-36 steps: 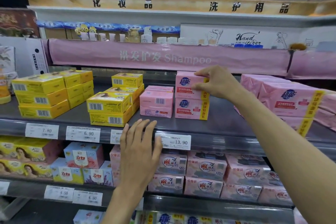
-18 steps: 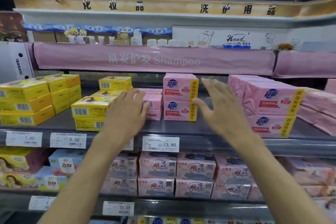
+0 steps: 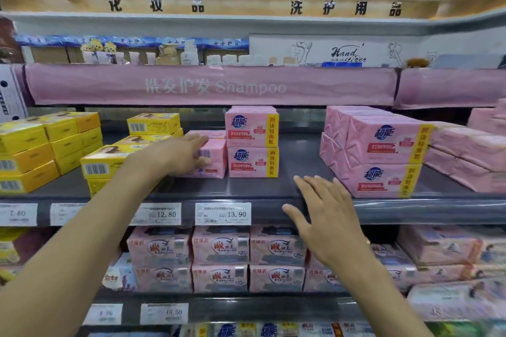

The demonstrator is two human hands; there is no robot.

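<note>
**Supermarket soap shelf, head view: one hand on a stack, one hand free**

Shop shelving fills the frame. Overhead runs a long pink fabric banner (image 3: 213,86) printed "Shampoo". Beneath it lies the dark grey metal shelf board (image 3: 295,161), and white paper price labels (image 3: 223,213) are fixed along its front edge.

At far left stand stacked yellow cardboard soap boxes (image 3: 49,145). A second pile of yellow barcoded boxes (image 3: 109,161) stands just to their right, near the shelf front.

The left hand (image 3: 186,156) reaches over this second pile to the stack of small pink soap boxes (image 3: 215,154), which sits mid-shelf, left of centre. Fingers lie across the upper part of the stack and the thumb sits lower on its front face. The hand thus clasps the stack.

Touching the stack's right side are two tall pink wrapped soap packs (image 3: 252,142), one upon the other. Each has a blue logo and a yellow stripe down its right edge.

Right of these, a bare stretch of board separates them from the right hand (image 3: 328,219). That hand is flat, with fingers spread, and holds nothing. Its fingertips lie over the shelf's front edge; contact with the board cannot be judged.

Just beside those fingertips begins a large block of pink wrapped multipacks (image 3: 383,156), stacked two high and running off to the right.

On the shelf below, rows of pale pink boxed soap (image 3: 220,260) face forward.
</note>
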